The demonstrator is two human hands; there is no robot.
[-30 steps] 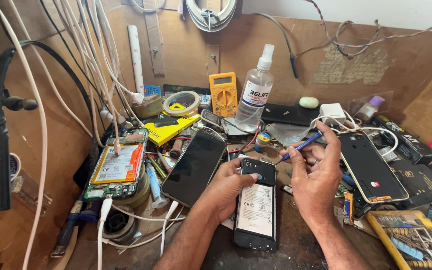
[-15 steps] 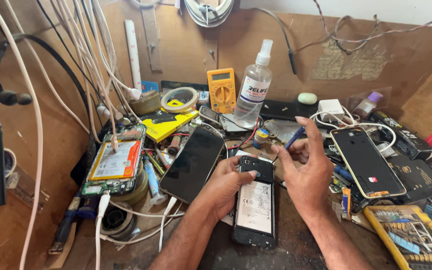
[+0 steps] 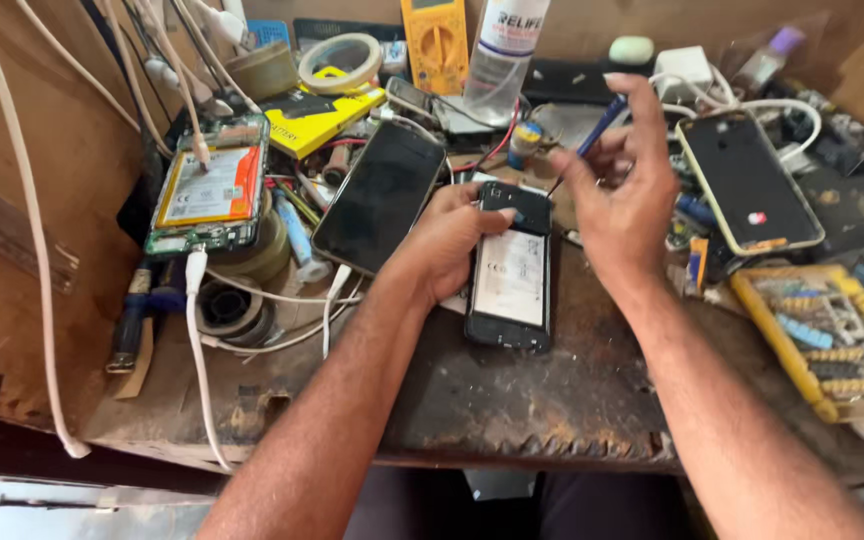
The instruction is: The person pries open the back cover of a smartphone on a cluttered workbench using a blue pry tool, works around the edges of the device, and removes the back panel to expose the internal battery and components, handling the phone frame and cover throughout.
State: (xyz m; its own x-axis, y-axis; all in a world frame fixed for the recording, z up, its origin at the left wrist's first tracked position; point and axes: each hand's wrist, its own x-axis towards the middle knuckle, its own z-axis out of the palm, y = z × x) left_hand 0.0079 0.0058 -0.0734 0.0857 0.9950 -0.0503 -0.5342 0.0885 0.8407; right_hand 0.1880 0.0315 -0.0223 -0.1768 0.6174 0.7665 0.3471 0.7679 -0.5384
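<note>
Lying flat on the worn dark desk [image 3: 512,400], back side up and cover removed: a black opened phone [image 3: 512,268], long axis running roughly away from the viewer, showing a pale grey-white battery across its middle and a dark plate over its far end. Being steadied at its far left corner by the left hand [image 3: 447,240]. Hovering just above and to the right of the far end: a blue-handled screwdriver [image 3: 600,125], tilting tip-down, being pinched in the right hand [image 3: 624,205].

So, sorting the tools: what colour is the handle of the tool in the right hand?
Blue; the tool handle shows best in the head view.
</note>
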